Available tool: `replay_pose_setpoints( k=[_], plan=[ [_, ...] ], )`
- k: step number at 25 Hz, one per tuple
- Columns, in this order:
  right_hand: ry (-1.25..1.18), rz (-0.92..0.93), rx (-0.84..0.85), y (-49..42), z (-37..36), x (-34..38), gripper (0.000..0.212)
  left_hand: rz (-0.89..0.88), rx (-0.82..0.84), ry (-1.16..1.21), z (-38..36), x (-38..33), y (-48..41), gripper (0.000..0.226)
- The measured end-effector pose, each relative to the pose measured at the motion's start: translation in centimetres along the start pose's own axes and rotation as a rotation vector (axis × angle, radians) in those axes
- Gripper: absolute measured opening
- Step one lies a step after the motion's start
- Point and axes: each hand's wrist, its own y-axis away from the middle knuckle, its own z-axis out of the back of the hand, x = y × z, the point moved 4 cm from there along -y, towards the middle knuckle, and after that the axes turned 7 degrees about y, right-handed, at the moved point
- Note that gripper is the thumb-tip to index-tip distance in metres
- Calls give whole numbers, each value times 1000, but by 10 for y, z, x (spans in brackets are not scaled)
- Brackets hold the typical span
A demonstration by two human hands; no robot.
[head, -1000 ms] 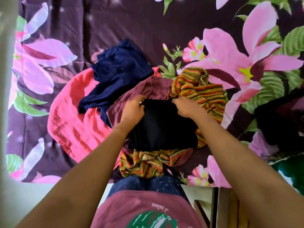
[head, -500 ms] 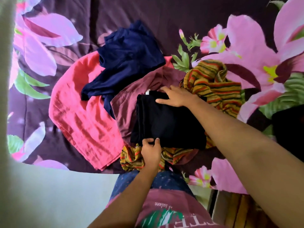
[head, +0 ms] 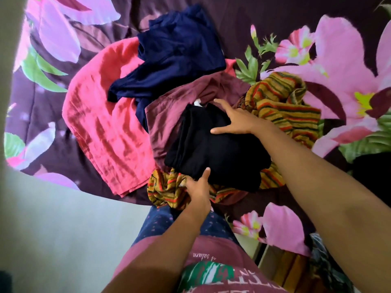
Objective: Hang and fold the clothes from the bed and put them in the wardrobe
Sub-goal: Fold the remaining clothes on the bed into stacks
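A folded black garment (head: 211, 157) lies on top of the clothes pile on the bed. My left hand (head: 198, 193) grips its near edge, thumb on top, fingers hidden underneath. My right hand (head: 239, 121) rests flat on its far right part with fingers spread. Under it lie a maroon garment (head: 169, 115) and a yellow, red and green striped cloth (head: 285, 102). A crumpled navy garment (head: 175, 53) sits behind, partly on a spread pink cloth (head: 105, 123).
The bed carries a dark purple sheet (head: 275, 17) with big pink flowers. Pale floor (head: 53, 229) shows at the lower left beside the bed edge. A dark item (head: 372, 176) lies at the right edge. Wooden boards (head: 281, 269) show at the lower right.
My left hand moved from the garment's far left corner to its near edge and took hold there. My right hand spread its fingers on the far side. The view has shifted closer.
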Motion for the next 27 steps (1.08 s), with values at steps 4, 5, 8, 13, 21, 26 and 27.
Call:
replay_pose_setpoints(
  k=[4,5,8,13,21,26,27],
  plan=[
    [-333,9,-216,28,-9,-1,72,-528,-16,-153,16,-58,29,26],
    [-519,-4,-303,37,-15,-2,67,-596,55,-138,16,-73,35,30],
    [-895,21,-350,53,-47,0,65,-716,326,-288,13,-90,28,78],
    [-957,43,-215,55,-83,11,65,-676,516,-567,17,-92,-7,72],
    [-1007,-37,-310,45,-85,5,76,-450,575,-426,10,-103,-36,70],
    [-874,5,-313,36,-83,9,78,-470,627,-526,3,-112,-33,96],
    [-864,-1,-318,40,-82,11,75,-469,627,-540,6,-115,-28,96]
  ],
)
